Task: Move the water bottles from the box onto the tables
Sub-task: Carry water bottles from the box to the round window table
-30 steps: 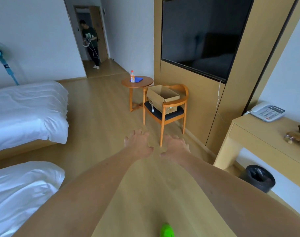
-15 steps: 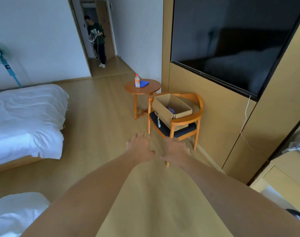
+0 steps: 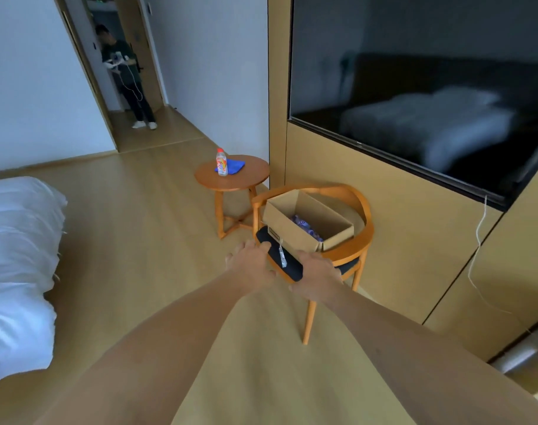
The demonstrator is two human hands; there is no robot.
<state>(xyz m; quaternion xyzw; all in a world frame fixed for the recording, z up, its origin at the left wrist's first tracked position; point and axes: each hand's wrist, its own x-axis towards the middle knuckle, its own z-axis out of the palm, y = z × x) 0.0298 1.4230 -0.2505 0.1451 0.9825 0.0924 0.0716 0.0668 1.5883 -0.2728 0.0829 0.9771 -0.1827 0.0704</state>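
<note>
An open cardboard box (image 3: 289, 228) rests on the dark seat of a wooden armchair (image 3: 361, 240). Purple-labelled water bottles (image 3: 304, 226) lie inside it, partly hidden by its walls. One bottle (image 3: 221, 162) with an orange label stands upright on a small round wooden table (image 3: 246, 180), next to a blue cloth (image 3: 234, 165). Both arms are stretched forward. My left hand (image 3: 249, 265) hovers, fingers spread, near the seat's front left corner. My right hand (image 3: 316, 276) is just before the seat's front edge, palm down, holding nothing.
A bed with white linen (image 3: 16, 271) fills the left side. A wood-panelled wall with a large dark TV (image 3: 415, 96) stands behind the chair, with a white cable (image 3: 476, 246) hanging down. A person (image 3: 125, 75) stands in the far doorway. Wooden floor lies between.
I have come closer to the chair; the box and table appear larger and nearer. Both hands have reached forward to the seat's front edge. The desk with the phone has left view.
</note>
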